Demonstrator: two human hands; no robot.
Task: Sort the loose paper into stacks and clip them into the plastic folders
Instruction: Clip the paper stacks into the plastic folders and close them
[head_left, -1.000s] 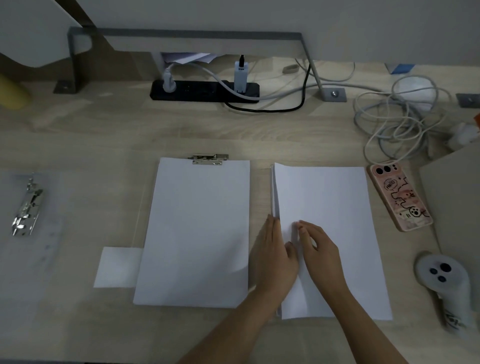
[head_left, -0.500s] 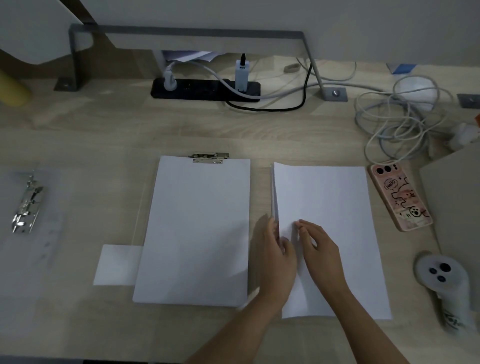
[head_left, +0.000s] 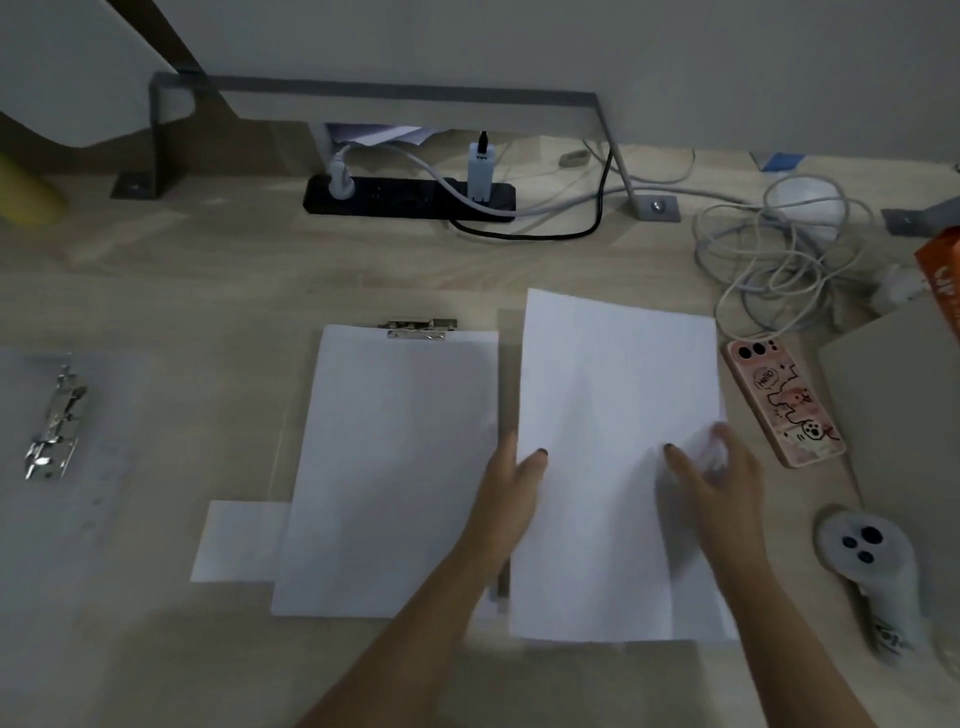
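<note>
I am holding one sheet (head_left: 613, 415) over the right pile (head_left: 704, 610), my left hand (head_left: 511, 486) and right hand (head_left: 719, 486) each pinching a side, while the middle pile (head_left: 395, 467) is looking done under its clip (head_left: 421, 330) and the left folder (head_left: 98, 519) is waiting without paper.

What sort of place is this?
Probably a home or office desk: a wooden desk top with a black power strip by the wall, tangled cables, and a phone beside the paper stack.
</note>
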